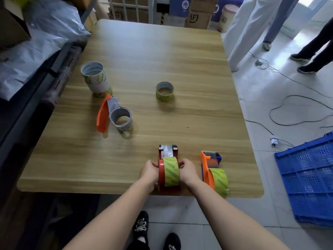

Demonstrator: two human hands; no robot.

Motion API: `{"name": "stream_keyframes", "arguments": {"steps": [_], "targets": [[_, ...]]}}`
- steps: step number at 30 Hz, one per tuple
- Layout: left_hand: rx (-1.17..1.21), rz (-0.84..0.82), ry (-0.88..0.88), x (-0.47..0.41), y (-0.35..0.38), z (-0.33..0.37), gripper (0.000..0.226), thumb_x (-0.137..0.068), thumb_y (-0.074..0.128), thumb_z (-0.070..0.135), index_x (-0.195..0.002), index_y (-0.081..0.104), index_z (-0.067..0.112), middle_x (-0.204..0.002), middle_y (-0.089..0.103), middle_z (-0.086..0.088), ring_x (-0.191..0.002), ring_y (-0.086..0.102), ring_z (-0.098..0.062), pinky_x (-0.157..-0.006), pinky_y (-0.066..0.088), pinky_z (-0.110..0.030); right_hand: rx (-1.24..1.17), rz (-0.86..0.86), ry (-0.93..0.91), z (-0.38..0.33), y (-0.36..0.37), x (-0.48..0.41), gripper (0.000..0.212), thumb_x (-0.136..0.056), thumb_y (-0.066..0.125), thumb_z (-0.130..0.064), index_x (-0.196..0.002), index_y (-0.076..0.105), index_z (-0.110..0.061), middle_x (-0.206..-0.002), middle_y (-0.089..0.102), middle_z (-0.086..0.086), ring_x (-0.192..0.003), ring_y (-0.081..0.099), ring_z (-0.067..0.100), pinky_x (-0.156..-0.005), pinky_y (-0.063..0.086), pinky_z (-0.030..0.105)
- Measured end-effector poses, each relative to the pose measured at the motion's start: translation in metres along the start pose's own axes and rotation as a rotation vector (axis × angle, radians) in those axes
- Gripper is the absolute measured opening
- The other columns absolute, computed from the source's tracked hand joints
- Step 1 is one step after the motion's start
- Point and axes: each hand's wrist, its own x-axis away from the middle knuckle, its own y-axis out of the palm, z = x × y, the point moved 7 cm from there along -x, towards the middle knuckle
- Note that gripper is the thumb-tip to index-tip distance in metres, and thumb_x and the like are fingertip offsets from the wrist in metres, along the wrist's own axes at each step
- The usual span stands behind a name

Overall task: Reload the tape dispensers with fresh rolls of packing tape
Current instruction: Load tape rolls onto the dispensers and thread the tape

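Observation:
A red tape dispenser (161,170) stands at the table's near edge with a green roll of tape (170,171) mounted in it. My left hand (150,171) grips the dispenser's left side. My right hand (187,170) holds the roll's right side, fingers curled on it. Just to the right stands an orange dispenser (207,170) loaded with another green roll (219,179). A third orange-and-grey dispenser (111,116) lies at mid-left with an empty hub. One loose roll (164,91) sits mid-table, and a stack of rolls (95,78) stands at the left.
The wooden table (144,51) has shelving and plastic bags along its left side. A blue crate (310,177) lies on the floor at right, with cables nearby. People's legs stand at the far right. Cardboard boxes line the back.

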Motion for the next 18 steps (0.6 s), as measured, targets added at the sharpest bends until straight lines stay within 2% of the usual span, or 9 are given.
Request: {"name": "stream_keyframes", "arguments": {"steps": [3, 5, 8, 11, 13, 15, 18], "targets": [[-0.187, 0.008, 0.051, -0.002, -0.007, 0.008, 0.016, -0.081, 0.048, 0.009, -0.067, 0.048, 0.016, -0.078, 0.063, -0.014, -0.064, 0.059, -0.027, -0.052, 0.047, -0.028, 0.002, -0.008, 0.015, -0.002, -0.003, 0.006, 0.031, -0.075, 0.070, -0.031, -0.096, 0.050, -0.020, -0.099, 0.067, 0.008, -0.095, 0.062, 0.030, -0.084, 0.049, 0.038], [-0.389, 0.004, 0.115, -0.005, -0.010, 0.017, 0.017, -0.081, 0.049, 0.011, -0.066, 0.051, 0.016, -0.082, 0.068, -0.012, -0.072, 0.063, -0.028, -0.064, 0.052, -0.029, 0.024, -0.004, 0.017, -0.002, -0.003, 0.006, 0.031, -0.077, 0.069, -0.030, -0.099, 0.050, -0.017, -0.101, 0.065, 0.007, -0.096, 0.061, 0.029, -0.085, 0.050, 0.038], [-0.616, 0.009, 0.188, -0.009, -0.011, 0.025, 0.016, -0.081, 0.045, 0.013, -0.074, 0.059, 0.017, -0.090, 0.069, -0.008, -0.081, 0.064, -0.030, -0.074, 0.053, -0.034, 0.090, 0.018, 0.010, -0.003, -0.004, 0.003, 0.019, -0.082, 0.064, -0.025, -0.096, 0.053, -0.017, -0.103, 0.065, 0.006, -0.097, 0.060, 0.028, -0.078, 0.047, 0.034], [-0.788, 0.044, 0.237, -0.007, -0.013, 0.039, 0.022, -0.082, 0.042, 0.013, -0.081, 0.062, 0.021, -0.095, 0.068, -0.006, -0.086, 0.064, -0.030, -0.070, 0.047, -0.030, 0.150, 0.046, -0.008, -0.005, -0.004, 0.001, 0.007, -0.086, 0.056, -0.017, -0.093, 0.054, -0.016, -0.101, 0.066, 0.007, -0.093, 0.059, 0.029, -0.072, 0.045, 0.033], [-0.924, 0.071, 0.266, -0.004, -0.014, 0.047, 0.026, -0.084, 0.043, 0.010, -0.088, 0.066, 0.021, -0.101, 0.068, -0.004, -0.093, 0.064, -0.029, -0.069, 0.044, -0.028, 0.158, 0.069, -0.008, -0.005, -0.002, 0.001, 0.007, -0.087, 0.053, -0.015, -0.093, 0.054, -0.013, -0.099, 0.065, 0.009, -0.090, 0.059, 0.030, -0.072, 0.048, 0.035], [-1.038, 0.077, 0.262, -0.003, -0.014, 0.044, 0.031, -0.083, 0.043, 0.002, -0.092, 0.067, 0.019, -0.103, 0.067, -0.004, -0.094, 0.063, -0.027, -0.068, 0.045, -0.029, 0.170, 0.079, 0.001, -0.004, -0.001, 0.001, 0.007, -0.087, 0.055, -0.017, -0.090, 0.051, -0.013, -0.099, 0.065, 0.009, -0.085, 0.055, 0.029, -0.067, 0.042, 0.033], [-1.030, 0.047, 0.270, -0.002, -0.012, 0.028, 0.028, -0.082, 0.044, 0.001, -0.089, 0.065, 0.019, -0.099, 0.067, -0.004, -0.089, 0.063, -0.026, -0.066, 0.047, -0.029, 0.187, 0.064, -0.002, -0.003, -0.001, -0.001, 0.014, -0.086, 0.059, -0.025, -0.086, 0.048, -0.016, -0.097, 0.064, 0.007, -0.082, 0.052, 0.028, -0.066, 0.037, 0.031]]}}
